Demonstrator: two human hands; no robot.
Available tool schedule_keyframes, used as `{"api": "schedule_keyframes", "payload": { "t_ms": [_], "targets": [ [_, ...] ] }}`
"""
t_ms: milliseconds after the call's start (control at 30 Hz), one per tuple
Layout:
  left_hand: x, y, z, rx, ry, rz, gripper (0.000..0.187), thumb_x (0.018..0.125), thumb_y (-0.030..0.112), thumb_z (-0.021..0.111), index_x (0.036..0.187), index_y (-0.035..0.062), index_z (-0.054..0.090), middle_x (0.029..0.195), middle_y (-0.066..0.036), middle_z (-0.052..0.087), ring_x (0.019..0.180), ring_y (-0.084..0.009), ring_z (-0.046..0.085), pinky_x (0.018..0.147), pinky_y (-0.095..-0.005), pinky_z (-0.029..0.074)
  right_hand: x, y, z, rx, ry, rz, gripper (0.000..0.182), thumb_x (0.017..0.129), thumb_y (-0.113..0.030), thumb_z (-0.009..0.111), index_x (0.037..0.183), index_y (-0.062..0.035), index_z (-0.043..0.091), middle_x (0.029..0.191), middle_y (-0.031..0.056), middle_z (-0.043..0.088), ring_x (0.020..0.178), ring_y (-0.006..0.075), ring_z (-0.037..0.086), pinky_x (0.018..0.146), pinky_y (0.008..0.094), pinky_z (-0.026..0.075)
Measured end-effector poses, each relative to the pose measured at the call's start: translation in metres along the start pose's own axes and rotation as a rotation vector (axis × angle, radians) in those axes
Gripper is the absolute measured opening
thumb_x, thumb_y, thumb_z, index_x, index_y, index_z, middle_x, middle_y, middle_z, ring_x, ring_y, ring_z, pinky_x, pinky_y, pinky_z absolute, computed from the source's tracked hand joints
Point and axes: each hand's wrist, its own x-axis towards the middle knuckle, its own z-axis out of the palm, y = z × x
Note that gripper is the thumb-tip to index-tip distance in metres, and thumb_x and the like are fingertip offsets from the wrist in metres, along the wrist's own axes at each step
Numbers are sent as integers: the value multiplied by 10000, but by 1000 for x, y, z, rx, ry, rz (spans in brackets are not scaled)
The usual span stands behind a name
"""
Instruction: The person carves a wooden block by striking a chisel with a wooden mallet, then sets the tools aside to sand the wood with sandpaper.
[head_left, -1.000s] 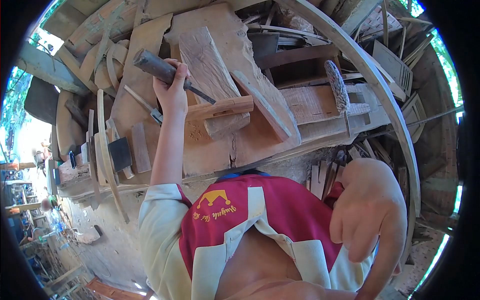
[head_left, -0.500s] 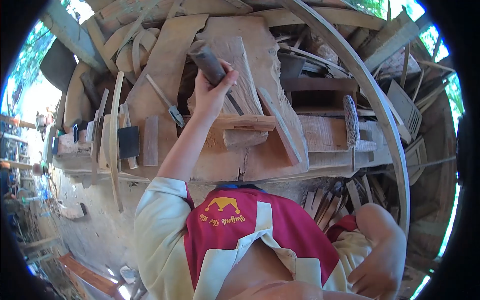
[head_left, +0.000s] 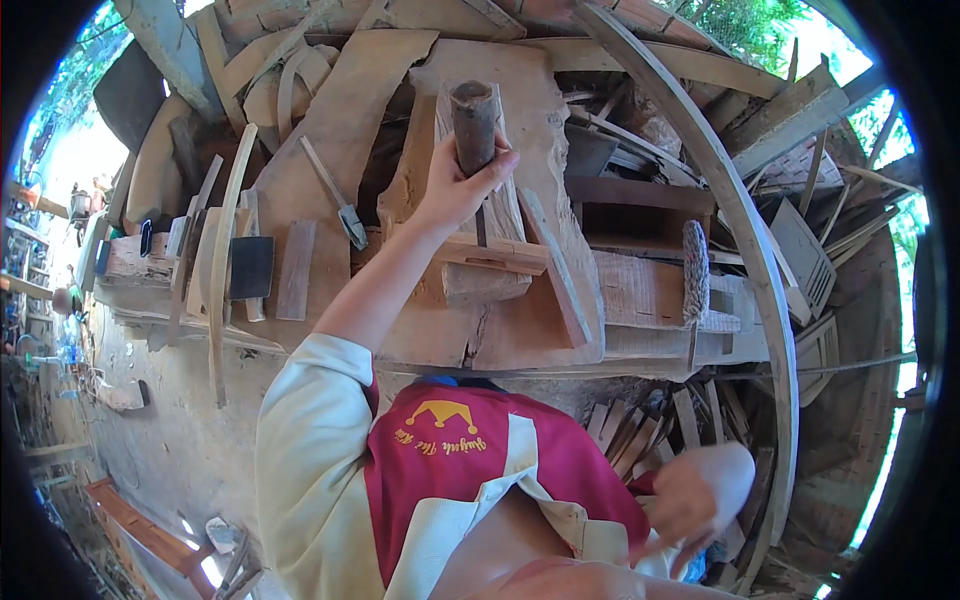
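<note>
Gripping one chisel (head_left: 474, 125) in left hand (head_left: 458, 187), right hand (head_left: 695, 503) empty, fingers loosely spread

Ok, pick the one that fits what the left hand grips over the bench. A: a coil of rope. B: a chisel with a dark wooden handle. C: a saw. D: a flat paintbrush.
B: the left hand is wrapped round the chisel, whose dark handle sticks up and whose blade points down at the wooden block.

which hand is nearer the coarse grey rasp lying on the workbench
Left. The left hand grips a dark wooden-handled chisel up on the bench, beside the coarse grey rasp. The right hand hangs empty below the bench edge, farther away.
</note>
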Motion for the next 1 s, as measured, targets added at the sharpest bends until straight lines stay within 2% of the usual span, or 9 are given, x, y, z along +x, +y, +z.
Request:
{"api": "schedule_keyframes", "payload": {
  "t_ms": [33,100,167,233,300,467,733,800,1000],
  "targets": [
    [2,0,1,1,0,1,143,804,66,590,878,33,473,638,-4,477,532,-85,438,500,-222,337,-3,6,-1,33,83,158,536,663,-314,730,1065,0,565,589,53,513,472,207,499,430,306,376],
    [3,0,5,20,50,-12,152,795,87,617,845,39,481,601,0,470,517,-83,435,484,-214,329,-26,30,26,-393,761,345,551,666,-294,734,1107,-11,562,580,58,525,479,196,500,453,302,393],
    [3,-2,6,44,49,-4,157,790,98,628,827,42,485,599,1,472,518,-83,438,482,-214,328,-33,61,-7,110,701,959,532,682,-318,713,1101,-23,569,569,81,523,507,218,521,497,309,417],
    [3,-4,8,66,47,7,163,786,109,638,810,46,490,597,2,474,520,-82,441,480,-214,328,-43,119,-5,-261,858,1232,499,727,-367,651,1082,-26,571,647,123,576,628,290,578,587,356,451],
    [3,-5,8,49,56,-23,166,752,98,680,763,60,518,629,24,517,551,-50,477,503,-201,377,-47,160,3,-549,831,1468,497,756,-395,588,1085,-22,561,769,172,614,787,341,586,698,405,450],
    [2,-7,13,163,103,18,171,786,123,649,792,49,494,603,4,484,527,-75,452,480,-207,341,-69,236,27,-499,825,1448,519,763,-397,564,1119,-20,537,863,196,614,868,344,573,758,416,441],
    [0,-4,22,116,186,-10,213,746,157,704,768,58,517,648,27,517,572,-51,479,517,-200,386,-50,235,21,-405,931,1439,563,773,-408,550,1175,-17,490,798,186,621,784,343,594,701,414,460],
    [0,-5,22,176,178,38,175,788,132,650,797,48,497,608,1,489,533,-76,460,489,-202,350,-50,241,23,-444,911,1428,582,777,-402,549,1206,-21,459,782,185,619,775,341,594,699,413,459],
    [2,-6,16,218,199,50,175,788,122,648,797,42,493,603,-5,484,531,-81,459,488,-205,347,-51,250,25,-335,959,1356,591,780,-385,550,1230,-21,432,789,188,615,773,349,587,696,407,454]
  ]
}}
